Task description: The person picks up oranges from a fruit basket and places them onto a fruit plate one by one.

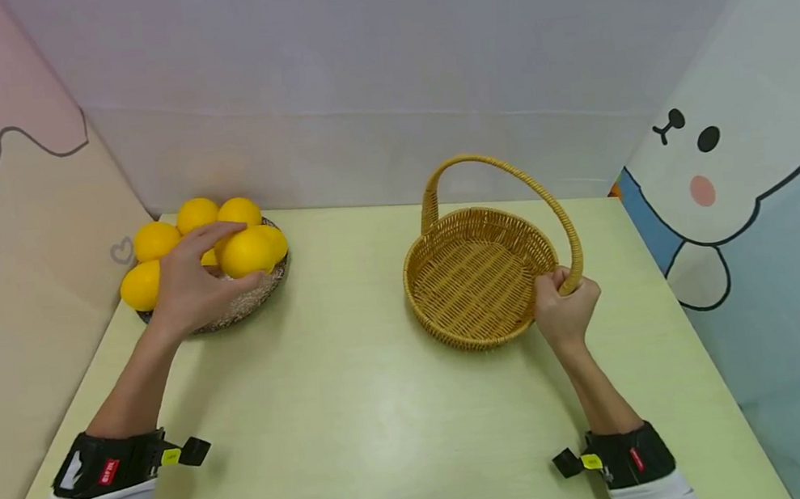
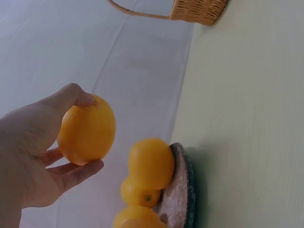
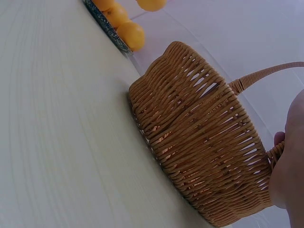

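Note:
My left hand (image 1: 194, 283) pinches an orange (image 2: 87, 130) between thumb and fingers, lifted above a shallow speckled dish (image 1: 238, 307) at the table's far left. Several more oranges (image 1: 140, 286) lie in that dish. On the right, my right hand (image 1: 567, 305) grips the base of the arched handle (image 1: 509, 173) of a round wicker basket (image 1: 486, 338). The basket stands upright on the table, and its woven floor shows bare in the head view. In the right wrist view, part of the right hand (image 3: 292, 166) is cut off by the frame edge.
A pale wooden table (image 1: 361, 432) lies under everything. Behind it hangs a whitish sheet (image 1: 366, 66). Printed panels flank both sides, the right one with a cartoon animal (image 1: 733, 149). Between dish and basket runs a stretch of bare tabletop.

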A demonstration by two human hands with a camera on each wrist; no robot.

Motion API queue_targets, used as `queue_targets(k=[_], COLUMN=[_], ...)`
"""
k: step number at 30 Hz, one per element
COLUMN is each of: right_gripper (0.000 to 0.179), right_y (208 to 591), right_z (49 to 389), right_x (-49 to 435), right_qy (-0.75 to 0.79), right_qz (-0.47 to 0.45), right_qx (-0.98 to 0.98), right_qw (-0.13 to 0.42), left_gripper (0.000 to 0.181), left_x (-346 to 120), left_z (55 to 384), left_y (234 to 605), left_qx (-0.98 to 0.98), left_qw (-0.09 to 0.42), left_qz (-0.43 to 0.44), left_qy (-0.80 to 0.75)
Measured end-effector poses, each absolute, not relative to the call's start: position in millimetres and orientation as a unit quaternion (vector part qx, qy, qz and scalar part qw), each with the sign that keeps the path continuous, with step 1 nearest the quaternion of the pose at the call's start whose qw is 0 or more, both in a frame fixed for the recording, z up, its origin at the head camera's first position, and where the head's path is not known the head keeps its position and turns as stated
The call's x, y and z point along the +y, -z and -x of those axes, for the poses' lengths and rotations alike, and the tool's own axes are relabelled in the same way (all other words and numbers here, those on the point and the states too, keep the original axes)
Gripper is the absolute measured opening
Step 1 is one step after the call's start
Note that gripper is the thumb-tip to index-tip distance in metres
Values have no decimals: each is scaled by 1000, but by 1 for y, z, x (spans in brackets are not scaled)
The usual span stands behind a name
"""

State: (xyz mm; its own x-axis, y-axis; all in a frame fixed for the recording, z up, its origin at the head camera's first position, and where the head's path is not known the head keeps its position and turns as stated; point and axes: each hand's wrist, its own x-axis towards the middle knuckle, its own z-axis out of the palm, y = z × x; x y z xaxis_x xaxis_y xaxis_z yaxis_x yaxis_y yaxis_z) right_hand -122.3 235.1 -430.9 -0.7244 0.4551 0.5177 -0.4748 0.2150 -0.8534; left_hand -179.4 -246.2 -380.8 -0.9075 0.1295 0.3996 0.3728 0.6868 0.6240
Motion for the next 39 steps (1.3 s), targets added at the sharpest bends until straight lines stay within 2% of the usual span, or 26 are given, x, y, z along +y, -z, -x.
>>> queue_targets(k=[8,18,39], right_gripper=[37,38,38], right_y=[431,432,432], right_z=[123,122,122], right_x=[236,236,236], right_qy=[-625,-624,-622], right_qz=[-16,-10,-14], right_qx=[-684,-685,-689], right_qw=[376,375,372], left_gripper=[69,69,78], left_x=[-273,-283,-271], left_z=[177,184,197], left_y=[373,383,413], left_qx=[-914,-927,-968], left_qw=[187,181,77], left_qz=[115,105,103], left_qy=[342,312,214])
